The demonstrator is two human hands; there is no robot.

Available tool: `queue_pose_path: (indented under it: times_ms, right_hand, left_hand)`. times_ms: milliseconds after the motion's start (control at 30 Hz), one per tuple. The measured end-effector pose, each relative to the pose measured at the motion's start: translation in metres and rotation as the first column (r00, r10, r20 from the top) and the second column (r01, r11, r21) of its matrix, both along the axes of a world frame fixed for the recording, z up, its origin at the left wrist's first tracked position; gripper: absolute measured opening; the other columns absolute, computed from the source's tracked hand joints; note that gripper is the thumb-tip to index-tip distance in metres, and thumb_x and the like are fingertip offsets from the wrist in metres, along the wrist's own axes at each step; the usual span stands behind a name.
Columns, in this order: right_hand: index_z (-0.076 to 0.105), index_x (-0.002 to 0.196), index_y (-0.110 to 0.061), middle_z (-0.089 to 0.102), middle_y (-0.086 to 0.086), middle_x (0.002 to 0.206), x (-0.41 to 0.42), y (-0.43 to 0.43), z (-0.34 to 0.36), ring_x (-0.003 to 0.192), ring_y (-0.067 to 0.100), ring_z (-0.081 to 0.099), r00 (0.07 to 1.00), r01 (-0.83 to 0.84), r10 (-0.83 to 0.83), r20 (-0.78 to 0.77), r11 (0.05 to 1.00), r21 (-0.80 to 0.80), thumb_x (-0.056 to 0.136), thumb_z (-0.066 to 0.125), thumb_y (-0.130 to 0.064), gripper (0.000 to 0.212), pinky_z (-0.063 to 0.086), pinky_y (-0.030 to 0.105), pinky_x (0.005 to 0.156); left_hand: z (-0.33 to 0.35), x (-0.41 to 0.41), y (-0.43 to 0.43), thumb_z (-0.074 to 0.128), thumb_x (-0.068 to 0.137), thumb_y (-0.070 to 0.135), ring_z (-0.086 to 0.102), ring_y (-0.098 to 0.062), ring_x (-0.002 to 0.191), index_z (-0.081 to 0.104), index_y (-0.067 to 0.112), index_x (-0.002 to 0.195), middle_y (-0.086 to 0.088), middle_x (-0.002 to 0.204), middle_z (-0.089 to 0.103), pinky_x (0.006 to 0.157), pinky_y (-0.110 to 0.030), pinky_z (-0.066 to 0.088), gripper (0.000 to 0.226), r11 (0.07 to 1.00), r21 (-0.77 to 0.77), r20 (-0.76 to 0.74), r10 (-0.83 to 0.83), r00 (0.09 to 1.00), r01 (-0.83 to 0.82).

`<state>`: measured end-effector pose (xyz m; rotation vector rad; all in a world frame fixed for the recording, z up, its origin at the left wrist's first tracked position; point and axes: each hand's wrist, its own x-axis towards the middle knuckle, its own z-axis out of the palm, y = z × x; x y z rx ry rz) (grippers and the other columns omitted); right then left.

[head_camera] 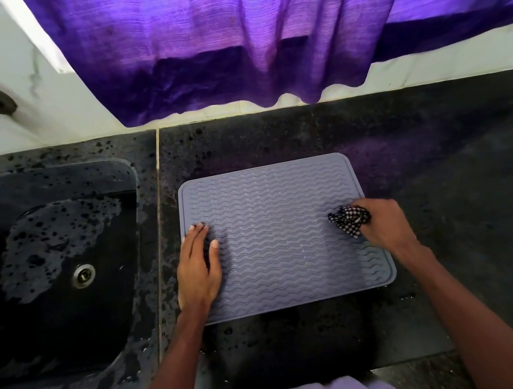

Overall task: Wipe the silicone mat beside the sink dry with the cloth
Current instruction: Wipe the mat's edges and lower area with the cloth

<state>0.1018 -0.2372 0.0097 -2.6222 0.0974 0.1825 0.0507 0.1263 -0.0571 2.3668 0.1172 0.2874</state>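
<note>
Silicone mat (278, 230) lies under both hands: your left hand (197, 265) flat and open on it, your right hand (383, 224) gripping the bunched cloth (349, 220)
Wadded so small, the cloth may skip grooves between your hands and leave water; lift the left palm and the mat could slide toward the sink (54, 172) left of it

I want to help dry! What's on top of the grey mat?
The left hand lies flat at its left side; the right hand grips a checked cloth near its right edge. The mat beneath them is hidden.
</note>
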Motion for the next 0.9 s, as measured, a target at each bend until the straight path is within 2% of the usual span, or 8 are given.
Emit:
queue_pose_path:
  times_ms: [100, 267, 333, 433, 600, 700, 767, 900]
  right_hand:
    - [0.074, 0.098, -0.026, 0.076, -0.001, 0.088, 0.005, 0.009, 0.003, 0.084, 0.02, 0.07, 0.997, -0.083, 0.083, -0.001, 0.996, 0.032, 0.071, 0.07, -0.006, 0.034, 0.058, 0.036, 0.077]
    - [0.073, 0.104, -0.027, 0.075, -0.002, 0.094, 0.009, 0.043, 0.005, 0.09, 0.018, 0.069, 0.982, -0.183, 0.186, -0.034, 0.981, 0.059, 0.075, 0.071, -0.013, 0.032, 0.057, 0.038, 0.083]
    - [0.072, 0.104, -0.026, 0.075, -0.001, 0.094, 0.006, 0.064, 0.005, 0.09, 0.021, 0.068, 0.974, -0.224, 0.225, -0.026, 0.974, 0.044, 0.075, 0.071, -0.017, 0.03, 0.057, 0.039, 0.08]
    - [0.072, 0.104, -0.017, 0.074, 0.003, 0.093, 0.003, 0.095, 0.004, 0.087, 0.019, 0.068, 0.954, -0.3, 0.301, 0.006, 0.951, 0.072, 0.08, 0.072, -0.017, 0.024, 0.054, 0.031, 0.081]
    - [0.071, 0.105, -0.022, 0.074, 0.001, 0.096, 0.006, 0.137, 0.002, 0.088, 0.018, 0.068, 0.948, -0.308, 0.317, -0.037, 0.938, 0.161, 0.081, 0.068, -0.013, 0.025, 0.055, 0.037, 0.085]
    - [0.07, 0.106, -0.017, 0.074, 0.002, 0.095, 0.005, 0.175, 0.01, 0.087, 0.015, 0.067, 0.923, -0.365, 0.383, -0.031, 0.899, 0.24, 0.084, 0.067, -0.01, 0.023, 0.055, 0.034, 0.085]
    - [0.069, 0.1, -0.015, 0.073, 0.004, 0.091, 0.003, 0.202, 0.015, 0.084, 0.019, 0.067, 0.899, -0.424, 0.438, -0.018, 0.878, 0.222, 0.084, 0.065, -0.009, 0.018, 0.055, 0.035, 0.081]
    - [0.065, 0.093, -0.016, 0.07, 0.011, 0.087, -0.001, 0.243, 0.021, 0.081, 0.031, 0.066, 0.847, -0.529, 0.531, -0.017, 0.846, 0.069, 0.08, 0.061, -0.01, 0.015, 0.056, 0.04, 0.073]
  left_hand:
    - [0.001, -0.001, 0.0, 0.036, 0.104, 0.041, 0.041, -0.018, 0.142, 0.056, 0.004, 0.139, -0.008, 0.146, 0.054, 0.118, -0.046, 0.033, 0.055, 1.0, -0.004, 0.001, -0.003, 1.0, 0.003]
    - [0.001, -0.002, 0.001, 0.03, 0.105, 0.039, 0.039, -0.016, 0.142, 0.056, 0.005, 0.14, -0.007, 0.146, 0.054, 0.12, -0.031, 0.028, 0.055, 0.999, -0.047, -0.012, 0.004, 1.0, -0.004]
    - [0.001, -0.002, 0.0, 0.029, 0.105, 0.04, 0.04, -0.017, 0.143, 0.056, 0.006, 0.14, -0.007, 0.147, 0.053, 0.121, -0.032, 0.027, 0.055, 0.999, -0.054, -0.016, 0.003, 1.0, -0.003]
    - [0.003, -0.002, -0.001, 0.027, 0.105, 0.04, 0.04, -0.02, 0.143, 0.053, 0.006, 0.142, -0.007, 0.148, 0.052, 0.121, -0.033, 0.026, 0.056, 0.997, -0.081, -0.021, 0.0, 1.0, -0.001]
    - [0.018, -0.004, 0.003, 0.032, 0.107, 0.025, 0.048, -0.01, 0.136, 0.047, 0.008, 0.146, -0.004, 0.144, 0.056, 0.115, -0.026, 0.035, 0.045, 0.947, -0.31, 0.049, 0.103, 0.993, -0.083]
    - [0.025, -0.006, 0.004, 0.032, 0.107, 0.022, 0.053, -0.004, 0.129, 0.039, 0.008, 0.15, -0.002, 0.138, 0.06, 0.108, -0.018, 0.035, 0.047, 0.916, -0.379, 0.086, 0.181, 0.98, -0.136]
    - [0.026, -0.007, 0.003, 0.03, 0.106, 0.026, 0.054, -0.005, 0.127, 0.037, 0.008, 0.151, -0.003, 0.136, 0.062, 0.106, -0.017, 0.037, 0.049, 0.907, -0.401, 0.087, 0.175, 0.981, -0.126]
    - [0.025, -0.011, 0.004, 0.03, 0.105, 0.033, 0.058, -0.009, 0.123, 0.036, 0.011, 0.153, -0.002, 0.132, 0.063, 0.103, -0.022, 0.041, 0.053, 0.891, -0.438, 0.084, 0.174, 0.981, -0.121]
